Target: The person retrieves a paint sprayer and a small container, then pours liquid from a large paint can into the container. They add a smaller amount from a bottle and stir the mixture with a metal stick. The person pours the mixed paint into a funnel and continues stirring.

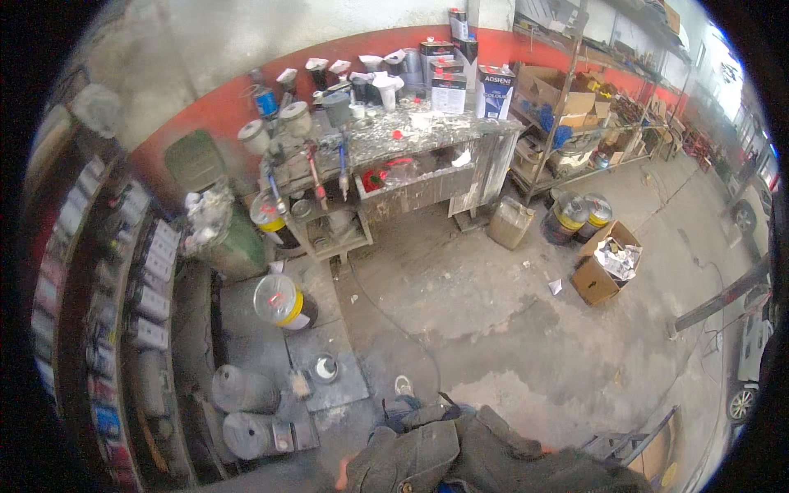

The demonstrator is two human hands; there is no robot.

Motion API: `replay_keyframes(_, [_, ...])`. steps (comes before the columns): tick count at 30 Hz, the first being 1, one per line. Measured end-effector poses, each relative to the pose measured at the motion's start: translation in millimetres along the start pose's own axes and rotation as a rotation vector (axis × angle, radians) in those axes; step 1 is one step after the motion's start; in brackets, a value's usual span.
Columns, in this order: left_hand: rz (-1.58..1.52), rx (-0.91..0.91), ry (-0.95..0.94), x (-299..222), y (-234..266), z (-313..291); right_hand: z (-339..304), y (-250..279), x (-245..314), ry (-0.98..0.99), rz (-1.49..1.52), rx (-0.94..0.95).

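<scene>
Neither my left hand nor my right hand can be made out. A dark jacket (415, 452) fills the lower edge, creased and bunched over my body. Small orange patches show at its sides; I cannot tell what they are. One light shoe (403, 385) pokes out beyond the jacket on the grey floor. Left of it, a small round can (326, 367) with white contents stands on a flat grey board (349, 393). Beside that can lies what looks like a wide brush (300, 383). A clear-lidded bucket (283, 301) with a yellow band stands farther up.
A paint-spattered workbench (427, 131) carries tins, cups and spray guns (316, 172). Shelves (156, 279) line the left. A green bin (238, 242) overflows with waste. Across the floor runs a hose (394, 324). At right stand a cardboard box (593, 279), drums (567, 215) and a metal post (715, 301).
</scene>
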State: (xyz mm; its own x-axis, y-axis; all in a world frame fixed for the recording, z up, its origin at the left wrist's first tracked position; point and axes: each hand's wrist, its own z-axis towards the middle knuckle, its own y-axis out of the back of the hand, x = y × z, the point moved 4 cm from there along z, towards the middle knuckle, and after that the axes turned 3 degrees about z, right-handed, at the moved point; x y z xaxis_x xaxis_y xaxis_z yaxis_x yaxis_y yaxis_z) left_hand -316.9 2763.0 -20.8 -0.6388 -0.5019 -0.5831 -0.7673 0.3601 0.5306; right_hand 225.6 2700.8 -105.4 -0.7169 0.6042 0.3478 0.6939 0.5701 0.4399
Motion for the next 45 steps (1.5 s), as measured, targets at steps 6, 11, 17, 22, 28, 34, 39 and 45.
replay_keyframes(6, [-0.011,0.051,0.122,-39,60,117,-3,17,77,-0.189,0.503,0.032])
replay_keyframes(11, [-0.228,-0.017,0.282,-78,78,179,51,89,141,-0.241,0.577,0.083])
replay_keyframes(17, [-0.365,-0.078,0.481,-155,72,205,146,208,218,-0.243,0.563,0.203])
replay_keyframes(22, [-0.515,-0.116,0.635,-230,48,204,200,297,267,-0.258,0.502,0.326])
replay_keyframes(28, [-0.823,-0.210,0.686,-317,28,228,235,389,311,-0.275,0.389,0.425])
replay_keyframes(34, [-1.277,-0.298,0.750,-353,9,261,275,484,332,-0.288,0.363,0.377])
replay_keyframes(39, [-1.711,-0.346,0.847,-370,-36,273,308,582,364,-0.262,0.408,0.296])
replay_keyframes(45, [-1.917,-0.350,0.932,-366,-30,300,322,619,557,-0.003,0.550,0.179])
